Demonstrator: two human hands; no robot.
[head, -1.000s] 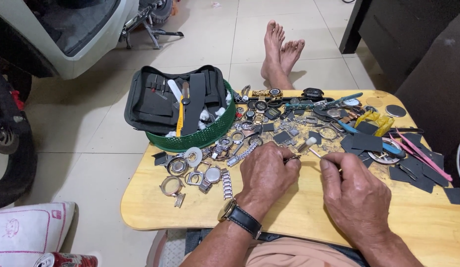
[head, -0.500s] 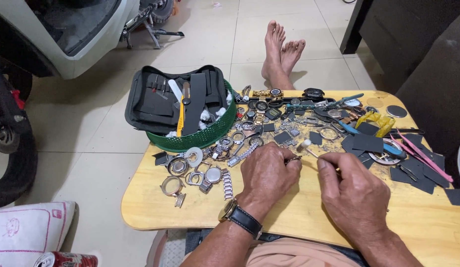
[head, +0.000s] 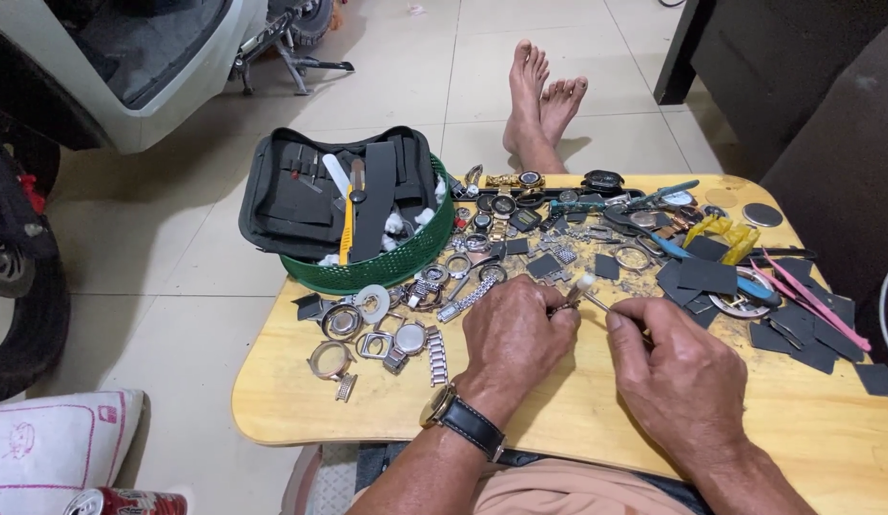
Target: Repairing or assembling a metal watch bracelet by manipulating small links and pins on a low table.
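My left hand [head: 513, 329], with a wristwatch on a black strap [head: 463, 417], rests on the wooden table [head: 301, 410] and pinches a small metal part [head: 558, 307] between its fingertips. My right hand [head: 681, 367] holds a thin tool with a white tip [head: 590, 288] that points at that part. Both hands sit close together at the middle of the table. Watch cases and metal bands [head: 387, 334] lie just left of my left hand.
A green basket [head: 392, 267] holding an open black tool case [head: 301, 195] stands at the back left. Watches, black squares, pink tweezers [head: 811, 300] and blue pliers [head: 749, 286] crowd the back and right. Someone's bare feet [head: 539, 100] rest beyond the table. A scooter [head: 101, 67] stands left.
Both hands stay in nearly the same spot. The right hand's tool has shifted slightly toward the part in the left fingertips.
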